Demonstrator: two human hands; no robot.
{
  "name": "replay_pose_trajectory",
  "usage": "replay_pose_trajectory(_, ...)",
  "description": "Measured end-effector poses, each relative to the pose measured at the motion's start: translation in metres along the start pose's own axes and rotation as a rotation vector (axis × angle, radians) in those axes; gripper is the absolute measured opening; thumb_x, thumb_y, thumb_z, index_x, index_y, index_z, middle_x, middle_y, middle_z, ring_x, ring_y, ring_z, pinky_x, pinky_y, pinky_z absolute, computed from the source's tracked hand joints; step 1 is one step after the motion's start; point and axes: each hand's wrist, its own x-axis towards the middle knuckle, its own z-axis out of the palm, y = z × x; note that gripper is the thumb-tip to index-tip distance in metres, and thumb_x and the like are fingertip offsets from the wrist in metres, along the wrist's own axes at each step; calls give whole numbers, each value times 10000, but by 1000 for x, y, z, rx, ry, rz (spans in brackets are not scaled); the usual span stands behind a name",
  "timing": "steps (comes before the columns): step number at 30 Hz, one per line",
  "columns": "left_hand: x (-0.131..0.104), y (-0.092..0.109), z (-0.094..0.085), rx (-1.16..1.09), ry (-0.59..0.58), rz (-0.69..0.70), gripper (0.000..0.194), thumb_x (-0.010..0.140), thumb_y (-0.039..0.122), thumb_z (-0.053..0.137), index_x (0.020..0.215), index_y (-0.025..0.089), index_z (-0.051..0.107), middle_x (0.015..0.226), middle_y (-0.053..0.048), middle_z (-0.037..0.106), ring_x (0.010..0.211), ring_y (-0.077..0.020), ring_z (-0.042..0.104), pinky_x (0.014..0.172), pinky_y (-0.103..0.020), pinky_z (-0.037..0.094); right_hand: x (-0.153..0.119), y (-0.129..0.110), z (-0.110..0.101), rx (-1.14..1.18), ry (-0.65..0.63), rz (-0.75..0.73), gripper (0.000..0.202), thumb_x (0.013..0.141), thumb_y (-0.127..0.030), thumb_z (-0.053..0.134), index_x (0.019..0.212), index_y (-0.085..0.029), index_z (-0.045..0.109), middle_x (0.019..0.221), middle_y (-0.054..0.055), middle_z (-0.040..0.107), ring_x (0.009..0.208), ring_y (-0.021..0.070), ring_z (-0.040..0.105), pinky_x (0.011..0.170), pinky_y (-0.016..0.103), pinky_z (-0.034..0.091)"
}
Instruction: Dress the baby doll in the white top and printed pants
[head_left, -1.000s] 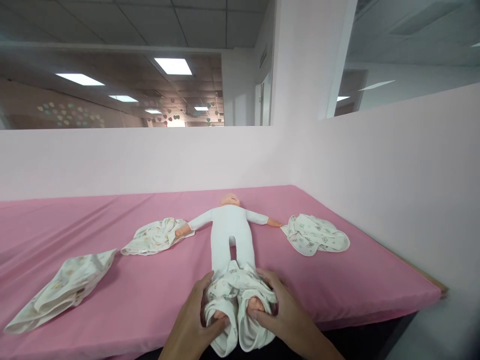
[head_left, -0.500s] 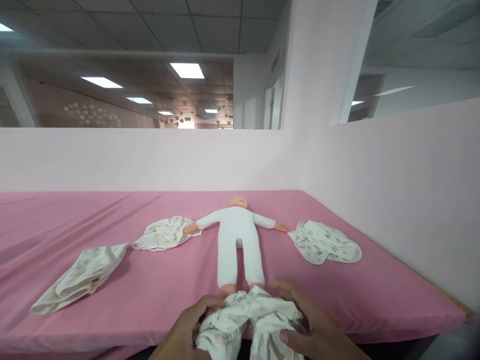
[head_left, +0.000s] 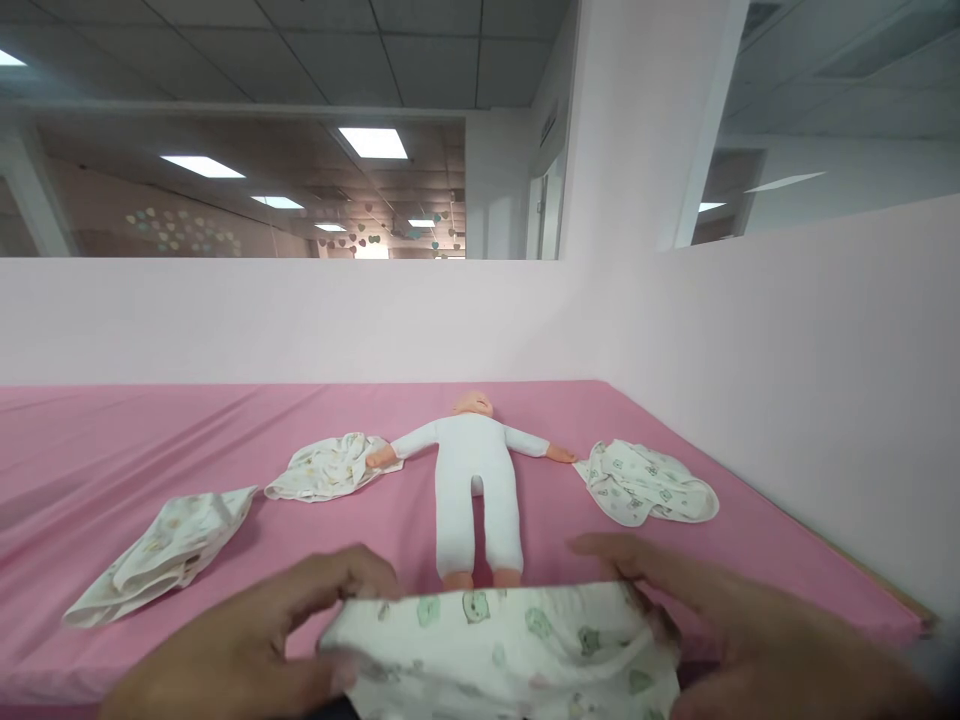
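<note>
White-clad doll [head_left: 476, 465]: 1 | resting cloths [head_left: 646, 483]: 3 | held cloth [head_left: 510, 645]: 1 | hands [head_left: 247, 635]: 2

Lt: soft | ceil. panels [head_left: 373, 143]: glare | hands [head_left: 259, 625]: blurred | edges: warped

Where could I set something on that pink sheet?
The pink sheet is bare behind the leftmost cloth and between the doll's legs and right cloth; crowded in front, where left hand and right hand hold the printed cloth.
</note>
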Motion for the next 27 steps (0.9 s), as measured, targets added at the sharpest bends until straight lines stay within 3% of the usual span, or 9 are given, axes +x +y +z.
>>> replay_pose_trajectory(3,20,34,-25,-139,39,160,202,716,321,736,867,222,644,775,-23,610,666,-160,581,576,-247,512,3,-13,-23,-94,254,-142,477,795,-345,684,1260,-323,580,986,36,648,879,205,639,761,311,553)
replay_pose_trajectory(6,41,70,-26,-382,213,320,279,762,265,713,1021,252,609,775,12,580,587,-104,550,516,-210,492,14,-35,-35,-66,572,-207,310,837,-399,639,1120,-273,626,741,5,589,656,151,586,536,242,500)
replay_pose_trajectory(9,54,104,0,-436,282,369,397,782,234,696,1163,256,584,782,29,558,607,-82,568,526,-180,494,24,-65,-24,90,770,-221,338,844,-435,616,1121,-240,597,648,-18,531,521,121,522,411,208,413)
replay_pose_trajectory(12,56,128,39,-329,245,454,431,779,251,701,1192,218,578,877,2,616,758,-123,630,656,-219,550,29,-89,7,168,711,-315,517,790,-426,675,1247,-251,508,802,14,604,648,159,611,497,250,505)
replay_pose_trajectory(15,50,138,69,-227,215,517,356,820,271,651,1169,227,595,1038,-29,643,986,-198,636,822,-303,564,34,-94,36,106,673,-394,668,705,-359,752,1296,-277,452,978,44,628,828,206,646,607,288,560)
replay_pose_trajectory(19,37,123,88,-120,297,494,494,776,349,692,1248,289,559,1274,-45,572,1252,-302,504,976,-427,510,40,-89,40,119,789,-344,463,795,-270,614,1231,-275,459,897,17,640,710,162,640,529,246,532)
replay_pose_trajectory(23,28,75,116,-110,435,294,1066,636,452,794,1511,337,196,1498,-85,362,1398,-391,299,997,-507,481,39,-95,29,135,877,-280,327,829,-292,552,1145,-241,489,756,-14,619,584,139,602,451,221,476)
replay_pose_trajectory(25,31,44,138,-179,320,189,1236,598,489,810,1546,302,40,1528,-124,317,1389,-401,315,986,-501,487,39,-99,26,113,949,-316,334,836,-320,551,1153,-238,482,775,-8,625,582,140,594,450,226,466)
replay_pose_trajectory(27,38,14,158,-273,146,110,1190,606,548,781,1550,271,112,1456,-141,437,1340,-386,406,984,-481,489,42,-101,22,106,1019,-341,334,846,-332,547,1158,-241,474,816,6,629,585,141,587,456,237,462)
